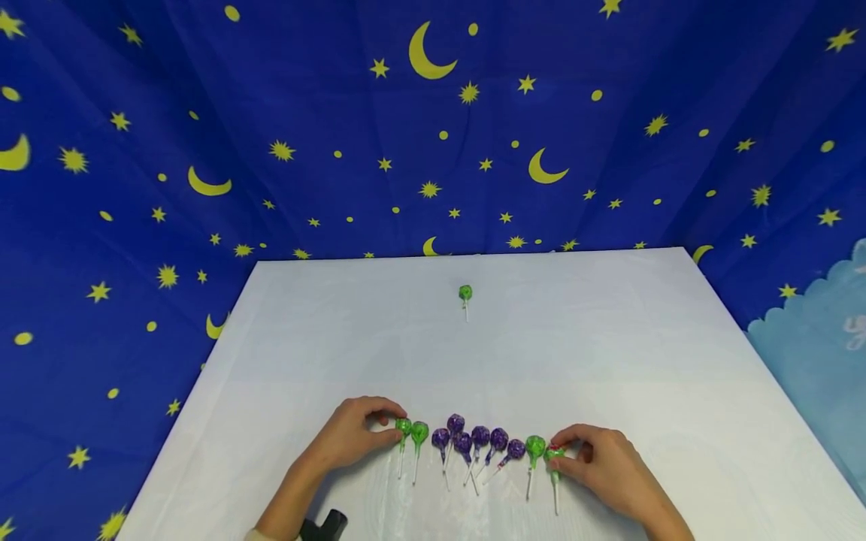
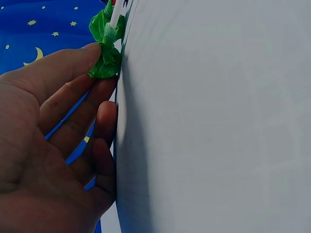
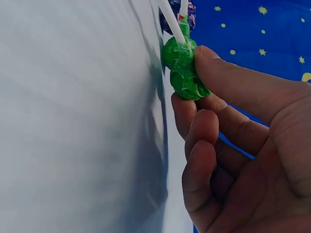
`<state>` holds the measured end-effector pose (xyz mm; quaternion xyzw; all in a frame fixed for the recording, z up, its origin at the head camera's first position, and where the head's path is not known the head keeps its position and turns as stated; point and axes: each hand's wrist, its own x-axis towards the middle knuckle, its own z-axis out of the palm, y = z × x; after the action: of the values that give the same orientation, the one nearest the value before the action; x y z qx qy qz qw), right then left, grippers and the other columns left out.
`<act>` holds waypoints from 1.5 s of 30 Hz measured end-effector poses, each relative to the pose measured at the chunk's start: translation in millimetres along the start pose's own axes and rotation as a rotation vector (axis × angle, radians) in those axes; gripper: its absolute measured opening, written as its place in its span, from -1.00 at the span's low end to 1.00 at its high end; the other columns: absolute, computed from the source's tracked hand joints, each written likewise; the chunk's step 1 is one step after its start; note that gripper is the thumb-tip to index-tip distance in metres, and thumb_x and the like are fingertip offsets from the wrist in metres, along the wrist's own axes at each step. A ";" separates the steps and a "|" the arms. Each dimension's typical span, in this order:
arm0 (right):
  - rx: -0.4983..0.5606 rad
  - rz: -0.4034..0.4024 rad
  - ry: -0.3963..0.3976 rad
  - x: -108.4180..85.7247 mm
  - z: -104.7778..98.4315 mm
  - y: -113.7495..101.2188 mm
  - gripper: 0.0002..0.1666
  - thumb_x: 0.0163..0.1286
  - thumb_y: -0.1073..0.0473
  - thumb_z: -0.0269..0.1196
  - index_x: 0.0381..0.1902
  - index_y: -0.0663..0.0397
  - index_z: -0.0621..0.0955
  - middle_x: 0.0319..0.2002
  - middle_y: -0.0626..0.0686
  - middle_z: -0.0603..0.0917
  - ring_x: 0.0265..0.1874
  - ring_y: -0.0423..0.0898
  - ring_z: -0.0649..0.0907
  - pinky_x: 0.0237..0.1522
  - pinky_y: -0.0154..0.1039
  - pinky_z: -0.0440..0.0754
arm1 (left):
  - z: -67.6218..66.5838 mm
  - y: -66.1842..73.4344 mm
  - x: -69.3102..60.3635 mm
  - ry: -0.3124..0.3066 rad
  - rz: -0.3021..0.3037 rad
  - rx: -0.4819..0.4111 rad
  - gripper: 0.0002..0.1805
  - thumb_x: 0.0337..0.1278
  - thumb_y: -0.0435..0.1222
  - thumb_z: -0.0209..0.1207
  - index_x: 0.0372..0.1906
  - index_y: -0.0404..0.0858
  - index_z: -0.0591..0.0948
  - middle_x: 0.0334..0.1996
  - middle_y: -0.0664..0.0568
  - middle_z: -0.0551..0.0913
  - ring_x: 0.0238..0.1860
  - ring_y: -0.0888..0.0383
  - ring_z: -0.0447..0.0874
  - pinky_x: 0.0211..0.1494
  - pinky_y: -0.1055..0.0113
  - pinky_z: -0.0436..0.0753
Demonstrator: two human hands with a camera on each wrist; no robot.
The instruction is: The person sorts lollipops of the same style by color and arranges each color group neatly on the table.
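Left hand (image 1: 348,436): its thumb and forefinger pinch the wrapped head of the leftmost green lollipop (image 1: 403,425); the other fingers are bent.
Right hand (image 1: 605,464): it pinches the rightmost green lollipop (image 3: 184,80) in the same manner, by the head, and the stick is free and points toward the person.
Neighbours in the row: the second green lollipop (image 1: 420,433) lies just beside the leftmost one, and the third green lollipop (image 1: 535,446) just beside the rightmost one.
Purple lollipops (image 1: 480,435): six of them lie between the green pairs, not in an even line, and some sticks cross.
Far green lollipop (image 1: 465,291): it lies alone near the back edge of the white table (image 1: 338,330), well apart from both hands.
Good pinch: a light pressure on the sides of the head is probably enough (the wrapper looks slippery, and a hard squeeze could turn the candy).
Good release: the round head may roll, so it is better to keep it against the table and open the fingers slowly, without pushing the neighbour.
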<state>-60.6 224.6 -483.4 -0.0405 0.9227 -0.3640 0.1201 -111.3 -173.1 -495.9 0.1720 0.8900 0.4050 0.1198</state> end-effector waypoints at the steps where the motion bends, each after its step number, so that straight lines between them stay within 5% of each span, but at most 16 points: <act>1: 0.004 -0.001 0.002 0.2 -0.9 -0.3 -0.68 0.04 -0.15 0.46 -0.27 -0.23 0.69 -0.63 -0.21 0.53 -0.66 -0.23 0.45 -0.59 -0.30 0.38 | 0.1 0.0 -0.1 0.001 -0.001 0.001 -0.75 0.00 -0.12 0.40 -0.15 0.07 0.70 -0.30 0.39 0.63 -0.29 0.27 0.56 -0.10 0.24 0.50; 12: 0.058 -0.026 0.012 10.8 -17.6 -10.1 -0.68 0.09 -0.12 0.44 -0.22 -0.20 0.69 -0.61 -0.13 0.53 -0.65 -0.18 0.45 -0.61 -0.28 0.39 | 0.5 -1.7 -0.7 0.000 0.004 0.007 -0.75 0.01 -0.09 0.39 -0.14 0.10 0.70 -0.30 0.38 0.63 -0.29 0.28 0.56 -0.09 0.22 0.48; 30: 0.016 -0.196 0.108 57.9 -30.5 -22.6 -0.73 0.12 -0.01 0.46 -0.20 -0.19 0.70 -0.49 -0.15 0.62 -0.55 -0.17 0.52 -0.57 -0.27 0.43 | -0.6 -2.9 -0.1 -0.004 0.005 0.005 -0.76 0.03 -0.09 0.38 -0.14 0.11 0.69 -0.32 0.38 0.62 -0.28 0.25 0.55 -0.11 0.22 0.47; 45: 0.013 -0.224 0.177 91.7 -35.2 -30.2 -0.70 0.15 -0.03 0.44 -0.17 -0.12 0.71 -0.41 -0.12 0.64 -0.51 -0.14 0.52 -0.55 -0.23 0.43 | 0.2 -0.1 0.0 -0.026 -0.004 -0.004 -0.77 0.06 -0.08 0.36 -0.13 0.12 0.68 -0.32 0.35 0.62 -0.28 0.26 0.53 -0.14 0.18 0.47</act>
<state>-158.5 210.9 -455.6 -0.1100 0.9171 -0.3831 -0.0027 -111.3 -173.0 -496.1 0.1753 0.8880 0.4041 0.1323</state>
